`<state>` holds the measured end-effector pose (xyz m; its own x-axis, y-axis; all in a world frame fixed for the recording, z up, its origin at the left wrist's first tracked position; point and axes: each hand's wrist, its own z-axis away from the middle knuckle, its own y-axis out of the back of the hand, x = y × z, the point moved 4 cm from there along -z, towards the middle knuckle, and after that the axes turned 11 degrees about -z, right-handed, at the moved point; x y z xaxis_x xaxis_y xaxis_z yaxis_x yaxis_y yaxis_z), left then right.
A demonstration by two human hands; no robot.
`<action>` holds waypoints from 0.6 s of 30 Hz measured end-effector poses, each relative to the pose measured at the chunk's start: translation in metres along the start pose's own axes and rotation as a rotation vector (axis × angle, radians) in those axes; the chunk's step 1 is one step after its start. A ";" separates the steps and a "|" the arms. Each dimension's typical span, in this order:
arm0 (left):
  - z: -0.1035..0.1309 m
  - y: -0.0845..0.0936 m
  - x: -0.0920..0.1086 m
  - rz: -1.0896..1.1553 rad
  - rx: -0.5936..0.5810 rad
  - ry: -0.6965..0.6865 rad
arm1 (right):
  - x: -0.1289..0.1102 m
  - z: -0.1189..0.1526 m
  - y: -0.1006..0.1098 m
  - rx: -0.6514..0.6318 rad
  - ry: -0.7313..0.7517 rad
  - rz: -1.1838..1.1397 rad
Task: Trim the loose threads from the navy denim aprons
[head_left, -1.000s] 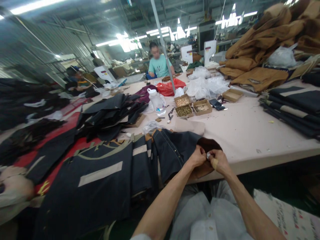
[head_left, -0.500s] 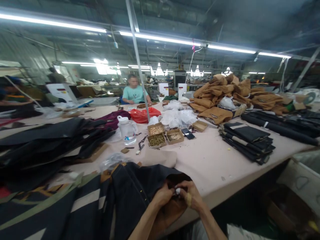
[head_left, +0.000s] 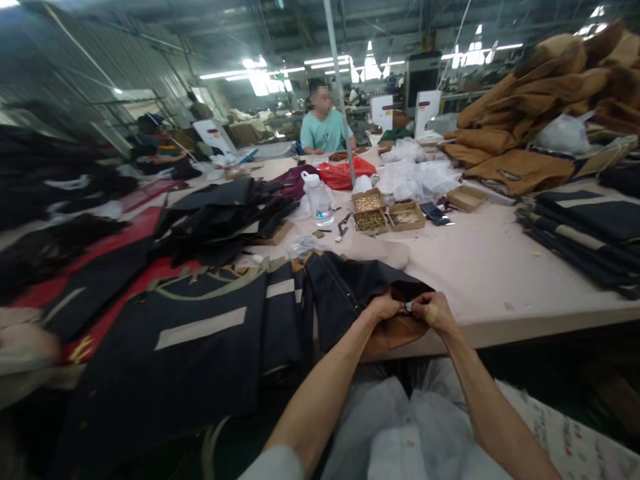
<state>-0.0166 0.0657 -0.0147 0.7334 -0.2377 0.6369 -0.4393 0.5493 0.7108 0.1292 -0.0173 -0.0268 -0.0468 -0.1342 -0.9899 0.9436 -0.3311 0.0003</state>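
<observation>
A dark navy garment (head_left: pixel 345 290) with a brown lining (head_left: pixel 395 333) lies at the near edge of the pale table (head_left: pixel 480 267). My left hand (head_left: pixel 384 308) pinches the garment's folded edge. My right hand (head_left: pixel 434 311), with a tan bandage on one finger, pinches the same spot, and a small white piece (head_left: pixel 409 307) shows between the fingertips. The two hands touch each other. More navy garments with pale stripes (head_left: pixel 200 327) spread to the left.
Small cardboard boxes of brass pieces (head_left: pixel 369 212), a clear plastic jug (head_left: pixel 318 199), scissors and a phone sit mid-table. Brown jackets (head_left: pixel 525 127) pile at the right, folded navy pieces (head_left: pixel 590 233) below them. A person in a teal shirt (head_left: pixel 325 130) sits across; another sits far left.
The head view tipped up towards the ceiling and came back down. Both hands stayed together on the same spot of the navy garment throughout.
</observation>
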 end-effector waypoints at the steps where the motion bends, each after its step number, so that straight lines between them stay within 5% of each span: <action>1: -0.001 -0.002 -0.002 -0.004 -0.017 -0.004 | 0.002 0.000 0.001 -0.002 -0.004 0.018; 18: 0.001 -0.016 0.006 0.313 -0.179 -0.031 | 0.011 -0.002 0.005 -0.088 -0.011 0.094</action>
<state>-0.0056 0.0543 -0.0220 0.5604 -0.0584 0.8262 -0.5402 0.7304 0.4180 0.1340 -0.0187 -0.0379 0.0404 -0.1714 -0.9844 0.9692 -0.2330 0.0803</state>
